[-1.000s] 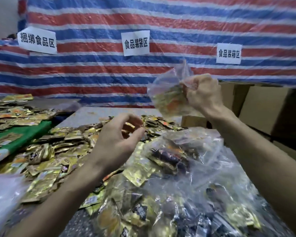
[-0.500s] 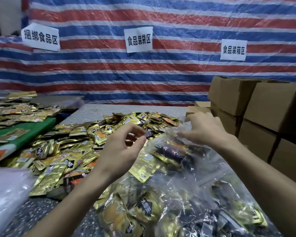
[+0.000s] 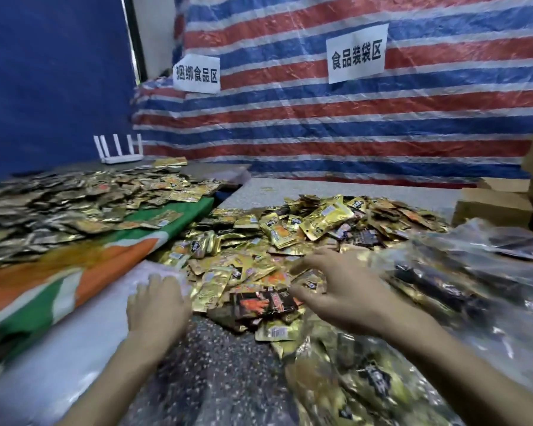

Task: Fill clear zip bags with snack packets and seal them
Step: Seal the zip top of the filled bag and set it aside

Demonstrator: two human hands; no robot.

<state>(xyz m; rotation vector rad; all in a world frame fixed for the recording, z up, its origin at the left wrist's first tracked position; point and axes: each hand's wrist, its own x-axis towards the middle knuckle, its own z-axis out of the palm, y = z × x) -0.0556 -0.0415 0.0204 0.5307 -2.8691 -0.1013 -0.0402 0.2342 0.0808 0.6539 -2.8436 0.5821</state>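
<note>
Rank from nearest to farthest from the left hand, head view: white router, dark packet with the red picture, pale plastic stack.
1. Pale plastic stack: under the left hand, fingers resting on it.
2. Dark packet with the red picture: just right of the hand, at the pile's near edge.
3. White router: far back left, against the blue wall.

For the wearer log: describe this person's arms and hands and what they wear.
The left arm and right arm are bare to the frame's edge, no sleeves. The left hand and right hand wear no gloves; no watch, ring or wristband shows.
</note>
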